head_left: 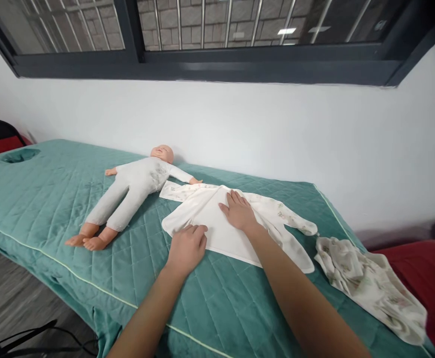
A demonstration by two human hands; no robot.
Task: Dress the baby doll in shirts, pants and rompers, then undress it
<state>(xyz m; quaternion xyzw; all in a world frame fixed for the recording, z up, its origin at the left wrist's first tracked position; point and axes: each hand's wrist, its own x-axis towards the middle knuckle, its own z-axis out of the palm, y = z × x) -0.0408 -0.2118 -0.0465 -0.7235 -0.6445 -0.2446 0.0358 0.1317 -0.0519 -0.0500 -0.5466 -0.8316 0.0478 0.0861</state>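
Observation:
A small white garment (217, 223) with a faint print on its sleeves lies spread open on a green quilted cover (217, 298). My right hand (238, 210) rests flat on its upper middle, fingers spread. At the garment's lower left edge is my left hand (188, 246), its fingers curled against the cloth; whether they pinch any of it is hidden. To the left, a baby doll (135, 181) in a whitish body lies on its back, its head toward the wall and one hand touching or close to the garment's left sleeve.
A crumpled printed white cloth (370, 283) lies at the bed's right end, beside a red item (426, 268). Behind the bed stand a white wall (240, 124) and a dark-framed window (210, 64). Black cables (53, 335) hang at lower left.

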